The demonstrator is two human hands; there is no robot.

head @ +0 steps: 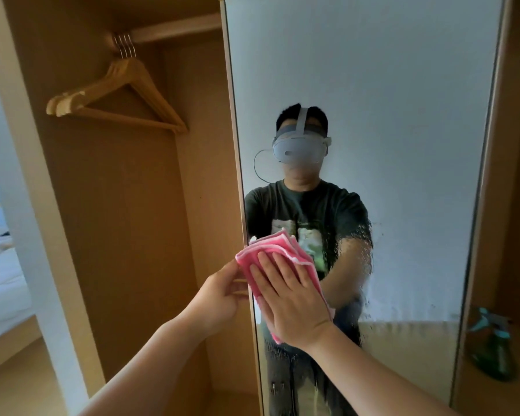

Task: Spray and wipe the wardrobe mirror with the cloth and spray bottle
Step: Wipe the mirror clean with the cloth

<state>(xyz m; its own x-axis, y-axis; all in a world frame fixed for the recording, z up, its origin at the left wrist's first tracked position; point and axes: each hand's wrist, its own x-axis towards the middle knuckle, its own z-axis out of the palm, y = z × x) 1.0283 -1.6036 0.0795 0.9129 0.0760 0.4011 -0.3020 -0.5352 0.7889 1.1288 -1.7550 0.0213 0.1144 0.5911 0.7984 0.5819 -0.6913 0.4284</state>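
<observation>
The tall wardrobe mirror fills the middle and right of the view, with spray droplets across its lower part. A folded pink cloth lies flat against the glass near the mirror's left edge. My right hand presses it to the mirror with straight, spread fingers. My left hand grips the mirror door's left edge, its fingers hooked round the frame beside the cloth. The green spray bottle with a teal trigger stands on a wooden surface at the right, apart from both hands.
Left of the mirror the wardrobe stands open, with several wooden hangers on a rail near the top. A bed with white linen shows at the far left. The mirror reflects a person in a dark T-shirt.
</observation>
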